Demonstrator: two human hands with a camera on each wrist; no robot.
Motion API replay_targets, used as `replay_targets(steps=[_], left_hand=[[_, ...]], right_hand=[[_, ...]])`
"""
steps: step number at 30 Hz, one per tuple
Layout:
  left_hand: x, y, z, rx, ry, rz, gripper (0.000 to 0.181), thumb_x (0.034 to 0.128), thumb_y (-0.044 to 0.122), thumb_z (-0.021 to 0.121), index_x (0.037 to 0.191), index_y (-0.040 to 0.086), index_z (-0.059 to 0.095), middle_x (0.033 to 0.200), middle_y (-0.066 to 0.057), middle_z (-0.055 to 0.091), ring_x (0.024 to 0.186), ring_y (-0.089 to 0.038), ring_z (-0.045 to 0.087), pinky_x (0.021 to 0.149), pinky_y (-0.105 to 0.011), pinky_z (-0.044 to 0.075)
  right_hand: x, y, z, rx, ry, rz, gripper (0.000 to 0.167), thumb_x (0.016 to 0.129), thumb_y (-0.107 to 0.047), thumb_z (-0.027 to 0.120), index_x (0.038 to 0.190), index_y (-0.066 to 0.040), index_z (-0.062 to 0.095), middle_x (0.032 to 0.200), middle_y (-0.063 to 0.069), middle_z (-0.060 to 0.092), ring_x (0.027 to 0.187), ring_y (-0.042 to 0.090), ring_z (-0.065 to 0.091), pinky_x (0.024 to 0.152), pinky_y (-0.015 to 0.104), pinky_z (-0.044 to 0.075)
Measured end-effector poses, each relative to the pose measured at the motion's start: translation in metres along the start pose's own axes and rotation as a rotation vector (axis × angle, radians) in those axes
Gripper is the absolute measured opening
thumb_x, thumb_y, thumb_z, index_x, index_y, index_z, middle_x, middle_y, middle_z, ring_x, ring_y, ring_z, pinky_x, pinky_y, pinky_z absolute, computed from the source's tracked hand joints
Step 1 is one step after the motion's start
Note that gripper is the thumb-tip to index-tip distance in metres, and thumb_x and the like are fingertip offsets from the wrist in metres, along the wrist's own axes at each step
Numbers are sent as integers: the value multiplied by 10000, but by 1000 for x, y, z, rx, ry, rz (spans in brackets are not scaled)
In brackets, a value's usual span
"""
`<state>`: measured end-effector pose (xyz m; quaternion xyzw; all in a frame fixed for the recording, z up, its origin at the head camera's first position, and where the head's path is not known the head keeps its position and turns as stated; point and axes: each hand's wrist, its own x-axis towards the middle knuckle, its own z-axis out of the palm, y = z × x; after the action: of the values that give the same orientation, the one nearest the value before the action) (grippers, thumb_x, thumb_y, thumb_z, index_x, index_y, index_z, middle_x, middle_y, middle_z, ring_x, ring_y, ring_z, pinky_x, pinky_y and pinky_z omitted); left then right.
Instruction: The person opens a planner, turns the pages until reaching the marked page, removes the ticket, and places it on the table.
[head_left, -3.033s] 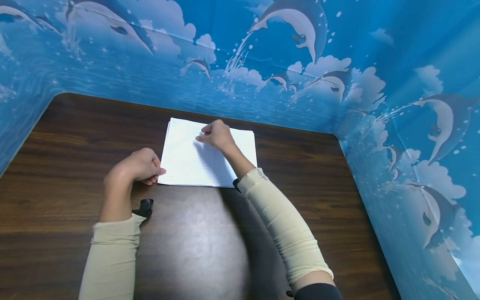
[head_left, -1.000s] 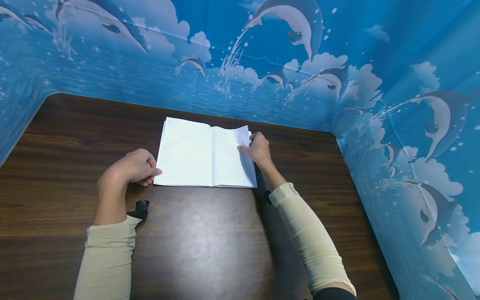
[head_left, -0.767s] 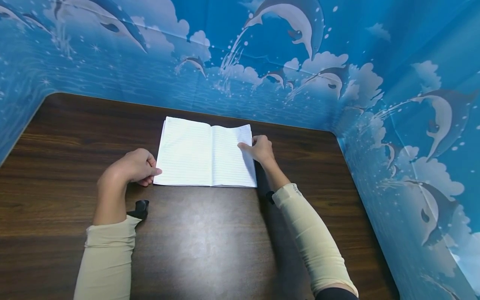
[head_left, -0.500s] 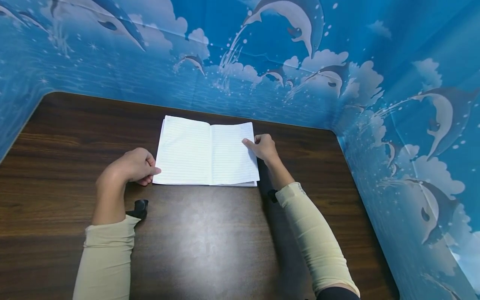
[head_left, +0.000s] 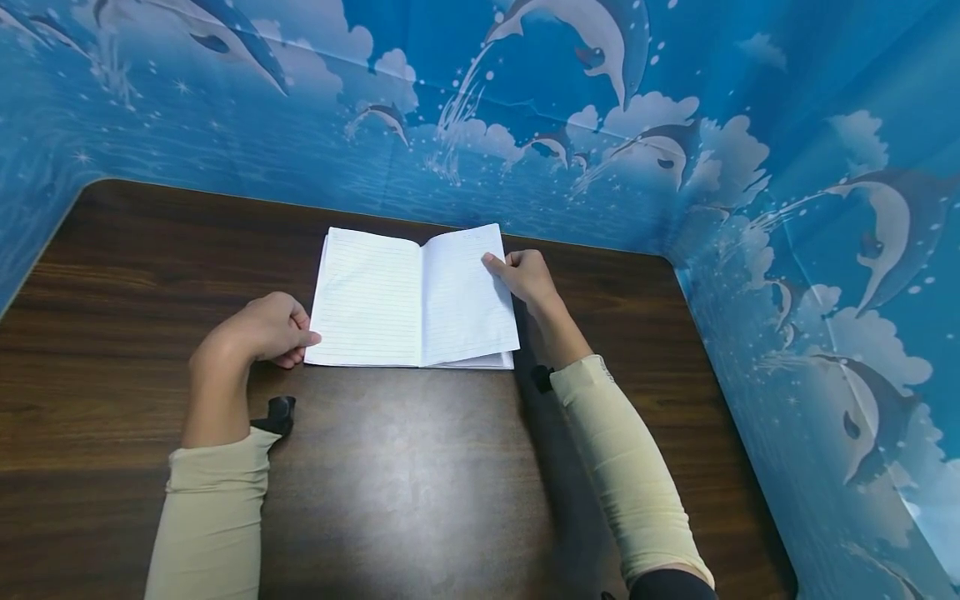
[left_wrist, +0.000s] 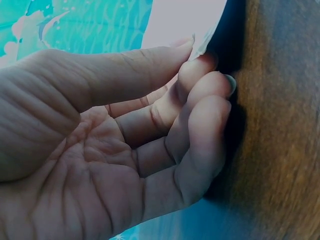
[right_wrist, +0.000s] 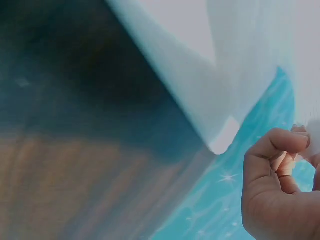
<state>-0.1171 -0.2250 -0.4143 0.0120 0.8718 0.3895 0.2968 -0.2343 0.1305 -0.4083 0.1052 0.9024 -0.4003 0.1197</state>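
Note:
An open notebook (head_left: 367,300) with white lined pages lies near the far edge of the table. At its lower left corner my left hand (head_left: 266,329) pinches the page edge between thumb and forefinger, which the left wrist view shows close up, the other fingers curled below. My right hand (head_left: 531,277) grips the outer edge of a right-hand page (head_left: 467,292) and holds it lifted, so the sheets beneath show at the bottom. In the right wrist view the thumb and fingers of that hand meet at the page's edge.
The dark wood table (head_left: 390,483) extends around the notebook. A blue curtain (head_left: 300,142) with dolphins hangs behind and to the right of it. A black wrist strap (head_left: 279,415) is on the left wrist.
My right hand has moved from over the middle of the notebook to its right side, and now lifts a right-hand page upward. My left hand has kept its grip on the lower left corner.

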Motion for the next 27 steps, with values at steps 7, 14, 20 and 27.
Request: replay_targets(steps=[7,14,20,27], left_hand=[[1,0,0,2,-13,3,228,1077,109,625,893,-25,631,691,-35,615,646,-164,590,655,-330,533],[2,-1,0,-5,-14,-2,213,1076,108,628,913,-30,633,703,-40,628,651,-166,600,648,-326,538],[2,-2,0,1,-11,-6,216,1076,121,635,929,-37,636,707,-42,631,651,-166,601,651,-320,539],[1,0,-1,-1,-18,5,245,1074,110,630,866,-19,619,683,-29,630,639,-145,607,648,-303,547]], right_hand=[[-7,-24,-1,47,-18,-65,507,1052,-442,691,693,-142,495,670,-9,373,660,145,400,620,319,356],[-17,-57,7,91,-79,-129,526,1063,-420,679,665,-144,476,616,-27,365,587,117,416,630,346,391],[-26,-85,29,123,-153,-172,462,1058,-428,684,728,-131,557,805,28,549,734,138,536,677,356,478],[-35,-102,61,242,-262,-245,397,1085,-344,658,767,-109,628,687,14,523,630,150,526,897,574,593]])
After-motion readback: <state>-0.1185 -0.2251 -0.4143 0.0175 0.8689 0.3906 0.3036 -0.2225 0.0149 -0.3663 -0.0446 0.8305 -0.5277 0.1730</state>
